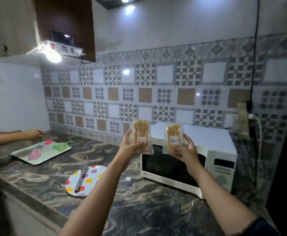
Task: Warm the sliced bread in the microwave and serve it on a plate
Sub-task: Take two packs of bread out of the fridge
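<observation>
One wide-angle view, worn on the head, looks forward and slightly down from the table's (144,217) near edge. It faces the tiled wall (156,99) behind the microwave (165,167), which sits close, right of centre.

Bare left forearm (95,193); bare right forearm (212,189), dark sleeve (265,227) near elbow.

Glossy marbled stone counter (139,210); clear plastic bread packets (141,137); glazed wall tiles (165,92).

A home kitchen: patterned wall tiles (156,92), marble countertop (139,210), white microwave (221,160).
</observation>
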Demonstrator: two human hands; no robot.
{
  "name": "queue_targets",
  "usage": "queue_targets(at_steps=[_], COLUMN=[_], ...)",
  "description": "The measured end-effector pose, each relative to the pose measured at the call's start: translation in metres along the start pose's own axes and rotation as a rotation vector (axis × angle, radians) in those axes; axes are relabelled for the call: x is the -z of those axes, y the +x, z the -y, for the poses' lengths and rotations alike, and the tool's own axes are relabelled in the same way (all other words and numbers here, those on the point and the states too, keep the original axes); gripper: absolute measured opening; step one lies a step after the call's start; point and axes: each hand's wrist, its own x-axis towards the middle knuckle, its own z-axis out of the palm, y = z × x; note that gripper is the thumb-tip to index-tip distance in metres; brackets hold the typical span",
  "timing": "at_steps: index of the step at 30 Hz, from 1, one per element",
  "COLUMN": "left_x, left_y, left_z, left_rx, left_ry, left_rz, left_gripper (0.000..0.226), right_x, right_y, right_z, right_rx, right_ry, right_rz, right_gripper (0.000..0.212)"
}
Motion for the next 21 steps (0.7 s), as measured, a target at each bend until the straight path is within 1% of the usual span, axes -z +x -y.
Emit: queue_targets(at_steps=[3, 6, 9, 11, 13, 16, 19, 21], left_x=[-0.031, -0.053, -0.071, -0.081, -0.089, -0.102, -0.112, -0.116], left_y=[0.058, 0.105, 0.151, 0.178, 0.2, 0.226, 0.251, 0.263], left_z=[0.014, 0.032, 0.044, 0.048, 0.05, 0.051, 0.061, 0.067], left_rx=[0.045, 0.118, 0.169, 0.216, 0.255, 0.265, 0.284, 0.241], left_ry=[-0.003, -0.061, -0.107, -0.086, -0.018, 0.112, 0.189, 0.281], left_rz=[0.079, 0.085, 0.096, 0.143, 0.174, 0.228, 0.269, 0.258], left_gripper=[0.078, 0.072, 0.057, 0.065, 0.071, 0.067, 0.071, 0.077], right_x=[0.02, 0.035, 0.053, 0.063, 0.071, 0.079, 0.083, 0.082], right_y=[0.046, 0.079, 0.113, 0.128, 0.138, 0.153, 0.17, 0.178], right_z=[0.008, 0.01, 0.014, 0.019, 0.023, 0.026, 0.024, 0.02], right_rx=[-0.002, -0.055, -0.12, -0.162, -0.194, -0.234, -0.247, -0.217], right_ry=[-0.056, -0.133, -0.136, -0.165, -0.215, -0.281, -0.442, -0.587], right_rz=[-0.083, -0.19, -0.288, -0.326, -0.35, -0.367, -0.399, -0.45], right_gripper=[0.069, 0.07, 0.068, 0.065, 0.069, 0.073, 0.072, 0.067])
